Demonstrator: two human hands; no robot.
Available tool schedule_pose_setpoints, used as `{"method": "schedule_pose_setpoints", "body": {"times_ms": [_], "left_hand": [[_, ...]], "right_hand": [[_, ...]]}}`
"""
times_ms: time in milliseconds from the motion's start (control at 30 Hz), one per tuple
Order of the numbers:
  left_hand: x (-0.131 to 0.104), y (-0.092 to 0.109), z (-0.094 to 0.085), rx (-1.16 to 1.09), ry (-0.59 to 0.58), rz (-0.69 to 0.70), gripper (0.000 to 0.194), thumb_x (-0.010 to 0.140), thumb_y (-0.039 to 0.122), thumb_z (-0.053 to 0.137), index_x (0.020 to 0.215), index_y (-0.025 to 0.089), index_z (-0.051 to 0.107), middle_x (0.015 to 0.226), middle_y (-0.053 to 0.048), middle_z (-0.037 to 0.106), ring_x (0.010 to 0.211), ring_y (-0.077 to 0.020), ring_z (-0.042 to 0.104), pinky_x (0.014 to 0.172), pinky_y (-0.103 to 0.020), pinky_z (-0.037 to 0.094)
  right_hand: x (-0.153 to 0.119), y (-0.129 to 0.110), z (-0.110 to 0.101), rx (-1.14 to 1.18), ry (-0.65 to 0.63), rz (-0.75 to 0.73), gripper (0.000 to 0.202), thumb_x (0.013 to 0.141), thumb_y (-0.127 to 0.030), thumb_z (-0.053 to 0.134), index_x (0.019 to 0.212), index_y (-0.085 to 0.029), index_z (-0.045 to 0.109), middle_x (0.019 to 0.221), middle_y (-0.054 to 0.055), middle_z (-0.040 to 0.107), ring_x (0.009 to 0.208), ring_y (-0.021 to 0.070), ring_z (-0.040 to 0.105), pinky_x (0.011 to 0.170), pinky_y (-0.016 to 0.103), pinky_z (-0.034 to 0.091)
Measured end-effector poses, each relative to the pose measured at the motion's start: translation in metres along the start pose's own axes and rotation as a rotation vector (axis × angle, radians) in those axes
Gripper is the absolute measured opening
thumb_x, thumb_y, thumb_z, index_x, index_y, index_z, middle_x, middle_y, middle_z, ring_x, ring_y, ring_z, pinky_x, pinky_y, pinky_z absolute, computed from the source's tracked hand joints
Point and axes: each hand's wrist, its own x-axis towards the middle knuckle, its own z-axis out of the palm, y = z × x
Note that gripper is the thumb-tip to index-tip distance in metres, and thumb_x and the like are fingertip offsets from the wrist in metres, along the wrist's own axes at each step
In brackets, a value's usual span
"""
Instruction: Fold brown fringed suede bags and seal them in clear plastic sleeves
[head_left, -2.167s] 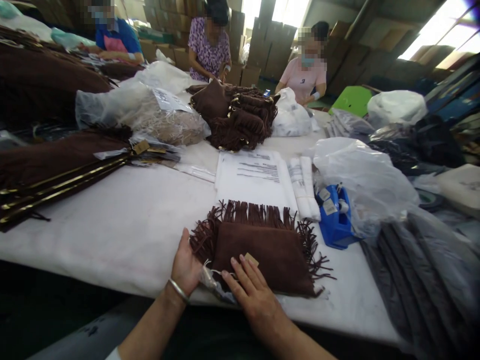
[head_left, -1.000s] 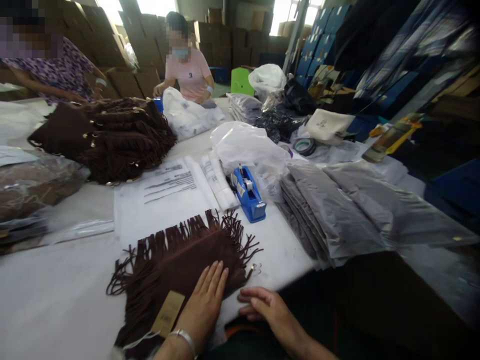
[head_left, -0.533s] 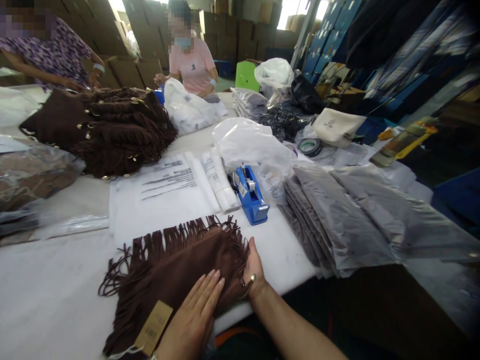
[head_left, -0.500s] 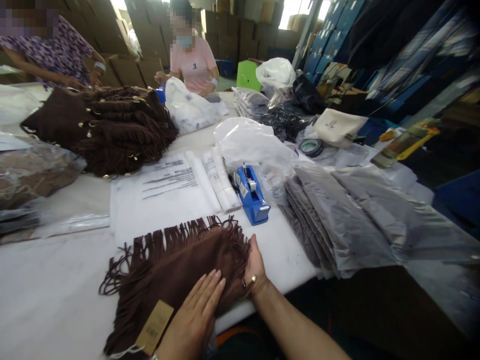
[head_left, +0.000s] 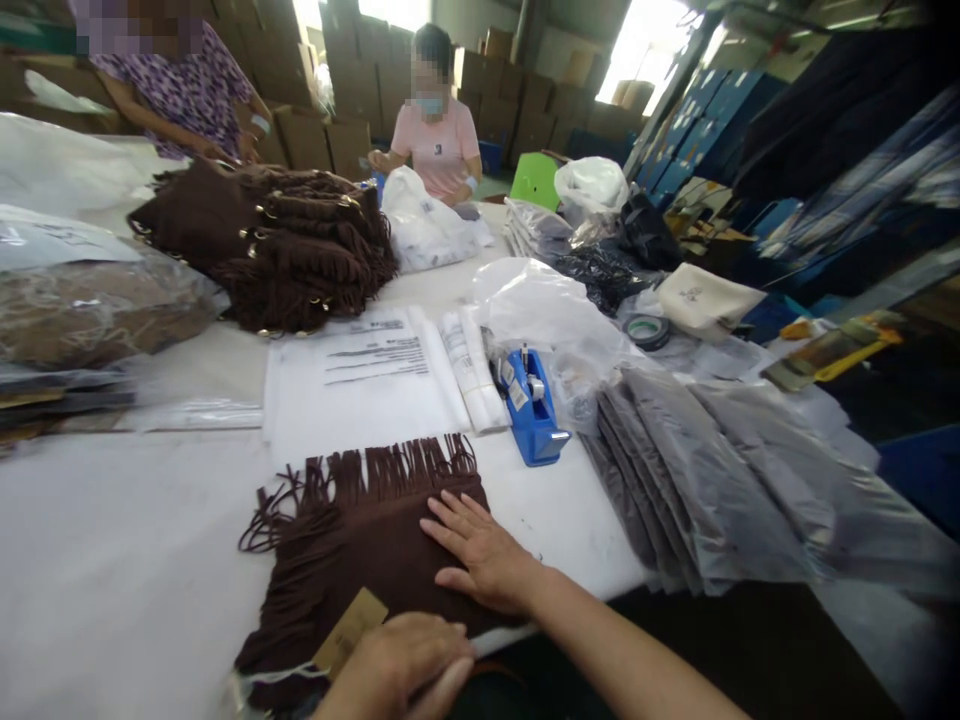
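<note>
A dark brown fringed cloth (head_left: 375,540) lies folded on the white table, with its fringe along the far and left sides. My right hand (head_left: 480,550) rests flat on its right part, fingers spread. At the cloth's near edge, my left hand (head_left: 401,655) is closed, with fingers bent over the thumb; what lies between them is mostly hidden. A tan paper tag (head_left: 351,628) on a white string sits beside the left hand, partly covered by it.
Beyond the cloth are white printed bags (head_left: 360,385) and a blue tape dispenser (head_left: 536,410). Grey bagged goods (head_left: 697,470) are piled at right. A brown fringed stack (head_left: 285,235) stands far left. Two people (head_left: 435,140) work across the table.
My right hand has moved from the cloth's right edge onto its top and flattened. My left hand has drawn back from the top to the near edge and curled. The view has shifted left.
</note>
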Motion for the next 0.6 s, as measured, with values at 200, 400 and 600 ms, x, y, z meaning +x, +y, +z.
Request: {"method": "schedule_pose_setpoints", "body": {"times_ms": [200,400,600], "left_hand": [[-0.083,-0.066,-0.094,-0.346,0.412,-1.016,0.038,0.082,0.052,0.054,0.099,0.022,0.069,0.100,-0.004,0.072,0.099,-0.0239,0.065,0.095,-0.033,0.048],[-0.119,-0.115,-0.124,-1.035,0.508,-1.300,0.046,0.079,0.047,0.060,0.108,0.011,0.063,0.114,-0.015,0.065,0.110,-0.0261,0.059,0.101,-0.037,0.044],[-0.072,-0.129,-0.119,-1.258,0.341,-1.260,0.042,0.082,0.044,0.059,0.108,0.011,0.061,0.109,-0.016,0.067,0.102,-0.0255,0.064,0.096,-0.041,0.048]], "right_hand": [[-0.038,0.008,-0.019,0.805,0.511,0.206,0.042,0.097,-0.044,0.030,0.118,-0.022,0.060,0.125,0.009,0.059,0.118,0.0227,0.052,0.105,0.044,0.035],[-0.029,0.072,-0.040,1.495,0.301,0.850,0.054,0.092,-0.053,0.039,0.109,-0.006,0.061,0.110,0.022,0.064,0.100,0.0260,0.064,0.096,0.043,0.044],[0.034,0.072,-0.053,1.643,-0.182,0.809,0.065,0.091,-0.062,0.032,0.105,-0.005,0.061,0.102,0.019,0.067,0.092,0.0220,0.066,0.088,0.034,0.048]]}}
